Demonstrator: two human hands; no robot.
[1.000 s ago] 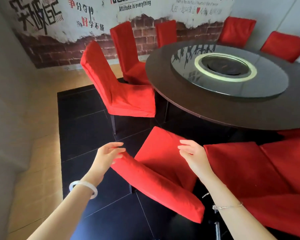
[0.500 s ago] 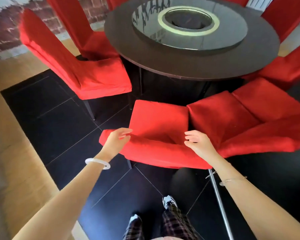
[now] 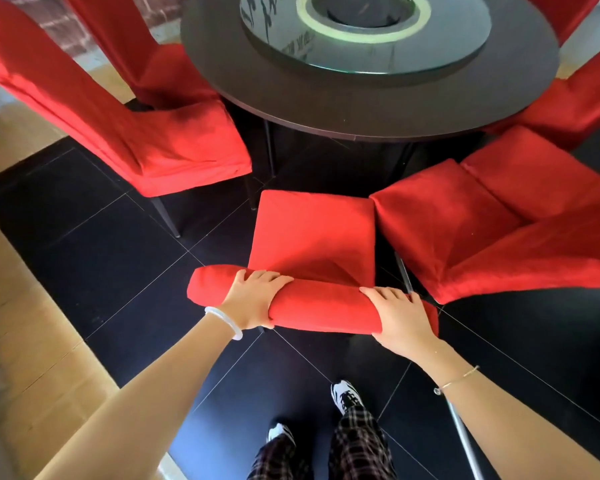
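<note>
A chair in a red fabric cover [image 3: 312, 233] stands right in front of me, its seat facing the round table. I see its backrest from above as a red bar. My left hand [image 3: 253, 299] grips the backrest top left of its middle, fingers over the far side and thumb on the near side. My right hand [image 3: 400, 315] grips the same backrest top near its right end. A white bangle sits on my left wrist and a thin chain on my right wrist.
A dark round table [image 3: 371, 95] with a glass turntable stands beyond the chair. More red-covered chairs ring it: one at the left [image 3: 146, 140], two close on the right [image 3: 440, 220]. The floor is black tile with tan tile at the left. My feet stand below.
Both hands went from hovering open above the backrest to closing on its top. The view tilted down and came closer to the chair.
</note>
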